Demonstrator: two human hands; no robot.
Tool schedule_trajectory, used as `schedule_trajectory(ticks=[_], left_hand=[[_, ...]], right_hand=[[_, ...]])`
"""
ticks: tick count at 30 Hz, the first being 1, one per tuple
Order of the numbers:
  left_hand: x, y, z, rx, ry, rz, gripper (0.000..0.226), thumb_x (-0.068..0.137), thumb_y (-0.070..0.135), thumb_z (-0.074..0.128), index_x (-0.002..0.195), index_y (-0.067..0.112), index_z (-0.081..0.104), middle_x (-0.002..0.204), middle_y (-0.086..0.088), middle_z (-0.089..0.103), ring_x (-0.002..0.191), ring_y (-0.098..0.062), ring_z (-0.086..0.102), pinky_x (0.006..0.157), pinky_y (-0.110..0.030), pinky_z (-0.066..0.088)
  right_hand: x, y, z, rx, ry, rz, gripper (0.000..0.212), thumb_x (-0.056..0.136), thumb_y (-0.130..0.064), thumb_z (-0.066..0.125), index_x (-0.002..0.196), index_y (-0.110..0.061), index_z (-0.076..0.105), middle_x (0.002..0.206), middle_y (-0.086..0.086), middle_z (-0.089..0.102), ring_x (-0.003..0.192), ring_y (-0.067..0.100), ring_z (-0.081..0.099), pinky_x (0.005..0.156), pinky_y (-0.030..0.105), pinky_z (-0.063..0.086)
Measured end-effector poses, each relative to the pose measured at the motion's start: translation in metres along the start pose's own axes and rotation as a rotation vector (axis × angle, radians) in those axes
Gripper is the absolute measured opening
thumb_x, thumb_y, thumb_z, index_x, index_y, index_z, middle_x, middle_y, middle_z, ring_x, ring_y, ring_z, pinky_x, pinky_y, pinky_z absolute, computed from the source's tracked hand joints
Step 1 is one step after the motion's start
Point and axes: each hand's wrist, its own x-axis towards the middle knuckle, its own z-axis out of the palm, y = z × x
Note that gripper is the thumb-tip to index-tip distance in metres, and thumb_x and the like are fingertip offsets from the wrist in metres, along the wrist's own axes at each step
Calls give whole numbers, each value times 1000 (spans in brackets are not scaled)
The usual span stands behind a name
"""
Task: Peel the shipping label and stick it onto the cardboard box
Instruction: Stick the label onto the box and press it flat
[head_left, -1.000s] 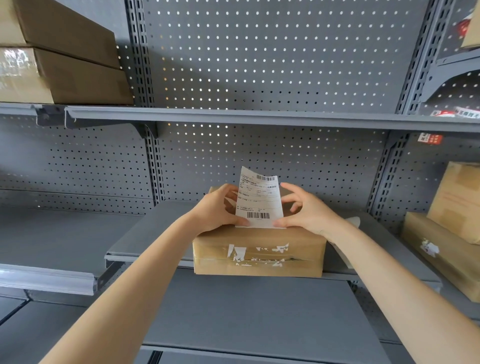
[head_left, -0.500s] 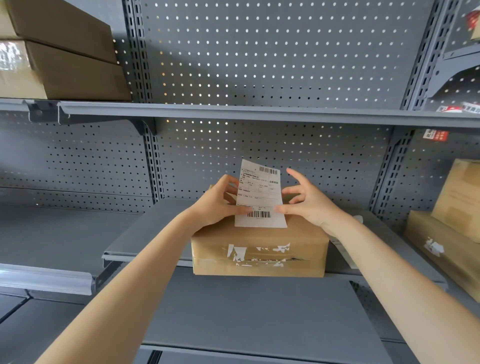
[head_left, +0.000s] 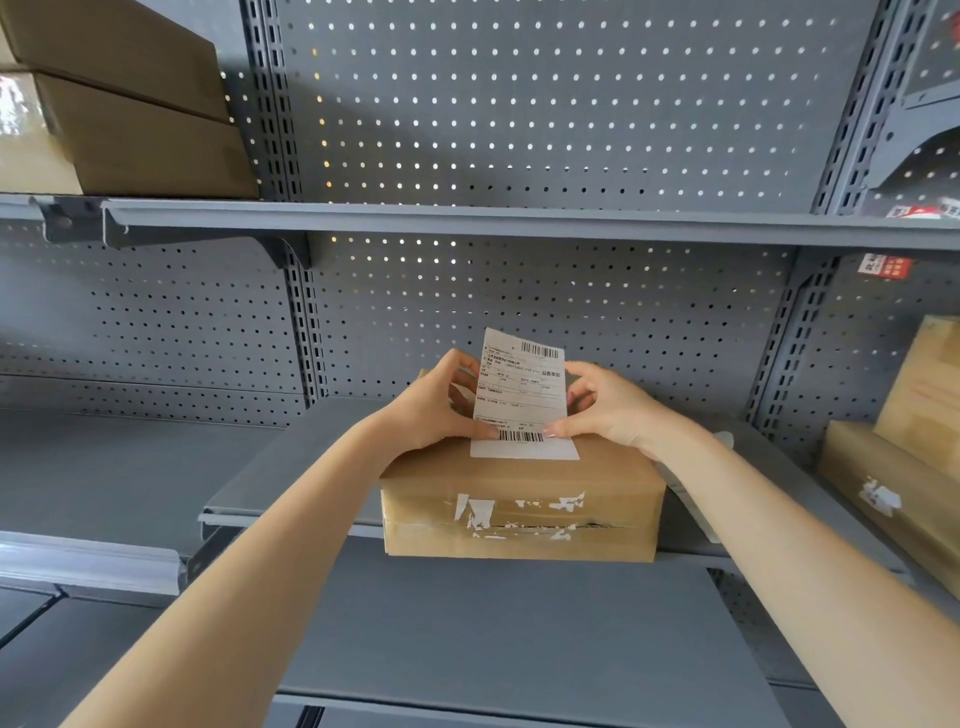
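A brown cardboard box (head_left: 522, 519) with torn white label scraps on its front sits on a grey metal shelf (head_left: 270, 467). A white shipping label (head_left: 522, 395) with barcodes stands nearly upright over the box's top; its bottom edge lies flat on the cardboard. My left hand (head_left: 436, 405) pinches the label's left edge, thumb pressing by the lower barcode. My right hand (head_left: 613, 405) holds the right edge the same way, thumb on the lower strip.
Grey pegboard backs the shelving. Two stacked cardboard boxes (head_left: 119, 114) rest on the upper left shelf (head_left: 467, 218). More cardboard boxes (head_left: 904, 447) stand on the right. A white sheet (head_left: 696, 499) lies behind the box's right side. A lower shelf (head_left: 493, 639) juts out below.
The label's bottom edge has come down onto the box top and both thumbs now press near the lower barcode. The upper part still stands up.
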Motion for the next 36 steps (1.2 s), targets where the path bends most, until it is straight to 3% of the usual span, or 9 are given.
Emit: schedule_trajectory(ticks=[2,5,7,13,19,28,31,36], left_hand=[[2,-1,0,-1,2,11,57,71,21,83,111,26,42,113,1,60,101,-22,61,98,-39,47],[6,0,0,3,31,28,51,75,22,79,112,25,43,112,1,60,97,-20,61,97,-39,48],[8,0,0,-8,41,32,53,75,20,80,114,22,43,113,-1,61,98,-21,61,95,-38,49],[12,-3,1,-10,-2,3,59,72,17,82,114,20,41,109,2,60,96,-18,60,90,-29,49],[20,-3,-1,-63,-6,0,58,74,15,81,119,18,44,106,7,58,93,-12,58,78,-14,47],[30,-6,1,10,33,10,51,75,17,80,113,19,44,101,9,59,89,-13,59,79,-21,50],[32,-9,2,44,23,6,51,74,18,81,109,22,44,102,7,60,93,-17,61,88,-31,52],[38,-13,1,75,66,-13,45,77,27,78,112,16,51,108,1,66,95,-19,63,91,-37,52]], right_hand=[[2,1,0,21,19,-16,75,70,-17,82,134,-25,45,101,-5,63,90,7,57,76,24,41],[7,2,0,53,90,-20,61,71,-20,82,122,-25,49,108,-5,58,97,15,57,82,31,44],[8,2,0,71,104,-31,56,72,-17,81,117,-22,48,105,-8,58,92,12,57,78,29,45],[13,5,1,-1,54,-21,61,68,-18,84,115,-18,45,100,-10,60,91,13,58,79,32,46],[20,4,-2,42,37,-45,65,69,-16,83,117,-25,40,104,-8,61,90,9,58,74,26,45],[30,6,-3,58,54,-41,54,72,-14,81,112,-15,44,97,-4,63,77,4,54,65,21,40],[32,11,-1,14,32,-40,52,72,-16,81,110,-16,45,100,-3,66,79,6,57,66,21,42],[38,11,-1,32,52,-42,42,77,-17,77,109,-17,50,99,-5,63,82,5,56,71,23,43]])
